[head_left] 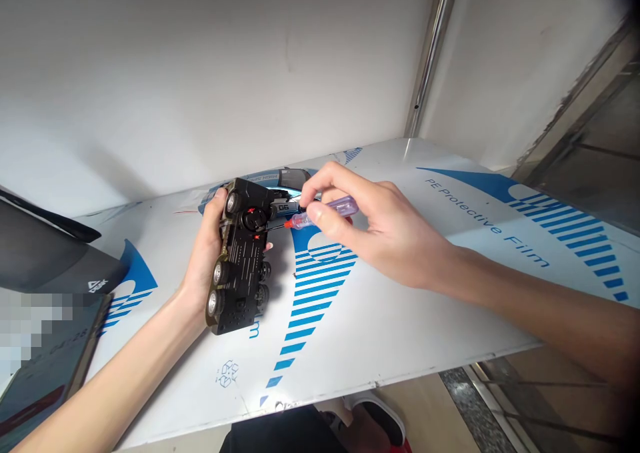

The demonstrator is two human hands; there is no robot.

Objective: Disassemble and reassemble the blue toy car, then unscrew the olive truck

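Left hand (203, 256) clamped on toy truck (237, 259), underside showing, held above the table (185, 359), left of the right hand (380, 223). Right: fingers closed round screwdriver (325, 213), shaft pointing left at the truck's underside.

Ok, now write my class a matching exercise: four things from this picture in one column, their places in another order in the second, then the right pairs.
Things:
1. Toy vehicle
2. Screwdriver
3. Dark grey item with a white logo
4. Black shoe

Places:
A. Below the near edge of the table
B. In the left hand
C. At the picture's left edge
D. In the right hand

Pairs: 1-B, 2-D, 3-C, 4-A
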